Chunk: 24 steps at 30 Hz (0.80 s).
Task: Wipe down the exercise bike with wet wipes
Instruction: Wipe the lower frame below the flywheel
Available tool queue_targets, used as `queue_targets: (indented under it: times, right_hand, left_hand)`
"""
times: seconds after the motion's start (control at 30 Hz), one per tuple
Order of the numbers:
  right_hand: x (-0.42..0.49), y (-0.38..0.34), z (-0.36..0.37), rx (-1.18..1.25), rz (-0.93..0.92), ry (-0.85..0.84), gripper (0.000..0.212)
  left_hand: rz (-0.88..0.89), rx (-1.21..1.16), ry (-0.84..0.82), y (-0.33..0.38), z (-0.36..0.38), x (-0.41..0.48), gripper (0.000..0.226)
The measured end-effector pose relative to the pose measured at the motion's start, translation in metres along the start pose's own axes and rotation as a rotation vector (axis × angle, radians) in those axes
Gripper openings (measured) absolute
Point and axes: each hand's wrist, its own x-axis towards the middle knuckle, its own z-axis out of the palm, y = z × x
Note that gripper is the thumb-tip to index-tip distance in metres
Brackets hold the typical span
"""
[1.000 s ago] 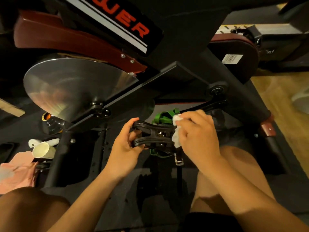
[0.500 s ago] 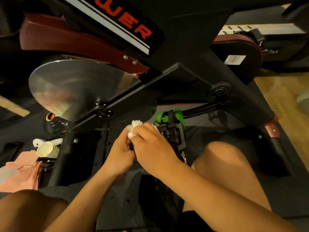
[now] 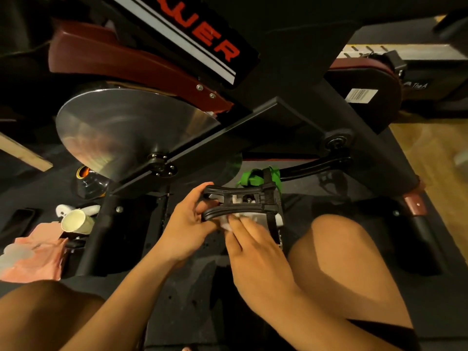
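Much of the exercise bike (image 3: 291, 72) runs off the top edge, so only the frame, the red lettering ending in "WER" and the lower parts show. The silver flywheel (image 3: 131, 133) is partly covered by a black frame bar crossing its hub. The white wet wipe (image 3: 226, 224) is mostly hidden: only small bits peek out under the fingertips and through the gaps of the pedal cage. The pedal (image 3: 240, 202) sits low at the centre, at the end of 1 black crank arm (image 3: 314, 164), with a green strap (image 3: 253, 177) bunched just behind it.

The left hand (image 3: 187, 224) is curled around the left end of the pedal cage, thumb on top and fingers beneath. The right hand (image 3: 253, 252) presses the wipe against the near edge of the pedal with its fingers extended; the pinch itself is hard to make out.

2 hands and 2 bare knees are in view, both forearms cut by the bottom edge. On the dark floor mat (image 3: 192, 300) at left lie 1 pale cup (image 3: 76, 221) on its side, 1 pink cloth (image 3: 38, 257) and 1 dark phone-like slab (image 3: 19, 220), too dim to identify. 1 barcode sticker (image 3: 361, 95) sits on the rear housing.
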Motion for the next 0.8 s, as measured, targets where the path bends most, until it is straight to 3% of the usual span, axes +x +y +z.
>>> queue_targets:
  times: [0.23,0.4,0.53,0.7,0.8]
  right_hand:
    - [0.042,-0.002,-0.017,0.084,0.172,-0.157,0.06]
    - [0.003,-0.013,-0.008,0.037,0.013,-0.163,0.071]
    - [0.023,0.003,-0.017,0.119,0.178,-0.114,0.05]
    - [-0.009,-0.018,-0.001,0.028,0.101,-0.141,0.078]
    - [-0.045,-0.008,0.002,0.19,0.08,-0.093,0.054]
  left_hand:
    - [0.02,0.029,-0.015,0.007,0.0,-0.003,0.079]
    - [-0.034,-0.019,-0.04,0.001,-0.004,-0.007,0.086]
    - [-0.029,-0.145,-0.048,0.005,-0.005,-0.007,0.085]
    - [-0.044,-0.122,-0.074,-0.003,-0.007,-0.005,0.085]
    - [-0.052,-0.141,-0.088,-0.004,-0.008,-0.004,0.085]
